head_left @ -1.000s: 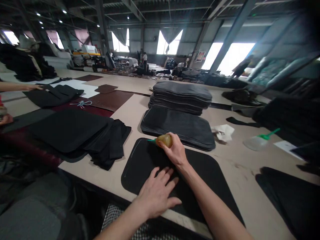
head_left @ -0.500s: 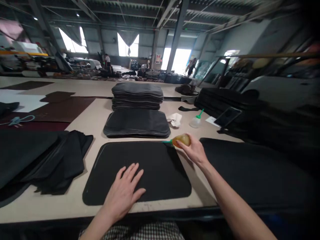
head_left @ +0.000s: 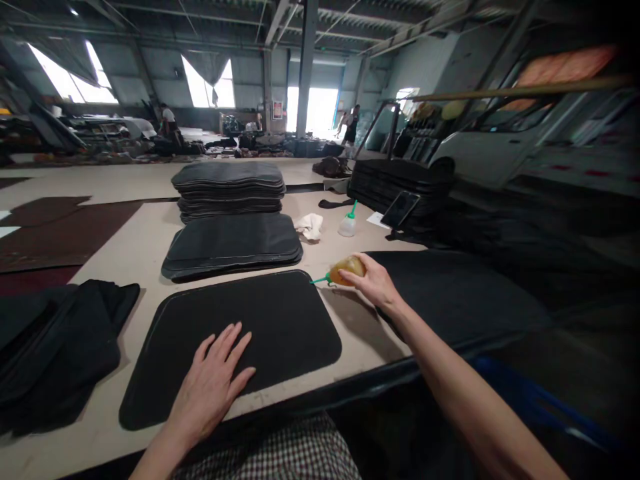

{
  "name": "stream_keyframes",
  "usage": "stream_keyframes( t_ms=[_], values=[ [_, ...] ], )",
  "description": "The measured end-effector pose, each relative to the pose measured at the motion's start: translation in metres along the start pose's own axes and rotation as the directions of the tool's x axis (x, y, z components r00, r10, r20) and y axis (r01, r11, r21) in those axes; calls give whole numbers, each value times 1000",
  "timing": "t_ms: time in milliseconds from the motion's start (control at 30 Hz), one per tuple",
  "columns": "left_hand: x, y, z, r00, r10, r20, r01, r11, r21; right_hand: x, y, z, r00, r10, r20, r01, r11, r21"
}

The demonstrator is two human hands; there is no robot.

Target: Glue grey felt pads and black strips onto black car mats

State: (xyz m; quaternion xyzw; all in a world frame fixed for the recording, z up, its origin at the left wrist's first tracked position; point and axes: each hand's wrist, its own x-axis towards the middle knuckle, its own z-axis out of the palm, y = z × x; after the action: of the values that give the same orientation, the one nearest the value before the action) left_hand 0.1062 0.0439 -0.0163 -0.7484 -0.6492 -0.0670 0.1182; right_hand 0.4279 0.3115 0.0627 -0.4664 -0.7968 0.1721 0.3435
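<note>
A black mat (head_left: 280,320) with rounded corners lies flat on the table in front of me. My left hand (head_left: 213,383) rests on its near edge, fingers stretched out and flat. My right hand (head_left: 375,283) is closed round a small amber squeeze bottle (head_left: 346,269) with a green nozzle. The nozzle points left at the mat's far right corner, just off its edge.
Behind the mat lie a low pile (head_left: 233,243) and a taller stack (head_left: 229,188) of dark mats. A crumpled rag (head_left: 311,225), a clear bottle with green nozzle (head_left: 347,223) and a phone (head_left: 400,209) sit further right. Black material (head_left: 55,347) lies left, another black sheet (head_left: 450,287) right.
My view has swung right. My right hand has carried the amber bottle along the mat's far edge to its right corner. My left hand has stayed flat on the mat.
</note>
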Motion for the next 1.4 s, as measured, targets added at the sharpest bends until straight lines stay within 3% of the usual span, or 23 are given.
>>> stream_keyframes(
  t_ms=[300,533,700,867,967,1033,1100,1167,1267,1400],
  values=[
    [0,1,-2,1000,8,25,-8,1000,-2,-62,10,-56,968,104,227,-152,966,208],
    [-2,0,2,1000,5,23,-5,1000,-19,-116,14,-71,930,238,280,-321,896,307],
    [-1,-1,1,999,7,38,-4,998,-64,-134,-1,-58,911,272,309,-377,853,361],
    [-2,-3,-2,995,-52,81,69,975,-213,-141,-33,-24,892,199,406,-379,819,432],
    [-5,-7,-8,989,-127,82,149,910,-387,-142,-57,6,883,126,452,-359,802,478],
    [-10,-14,-15,975,-216,59,213,818,-535,-142,-76,27,882,75,466,-324,814,482],
    [-19,-23,-25,936,-352,16,274,699,-660,-140,-97,47,888,10,459,-255,842,476],
    [-31,-34,-38,864,-502,-44,310,598,-739,-138,-119,67,896,-60,441,-174,865,471],
    [-55,-55,-60,719,-677,-156,327,528,-783,-134,-153,94,894,-162,417,-60,881,470],
    [-91,-76,-79,534,-808,-249,363,485,-796,-131,-194,129,869,-274,411,39,868,496]
  ],
)
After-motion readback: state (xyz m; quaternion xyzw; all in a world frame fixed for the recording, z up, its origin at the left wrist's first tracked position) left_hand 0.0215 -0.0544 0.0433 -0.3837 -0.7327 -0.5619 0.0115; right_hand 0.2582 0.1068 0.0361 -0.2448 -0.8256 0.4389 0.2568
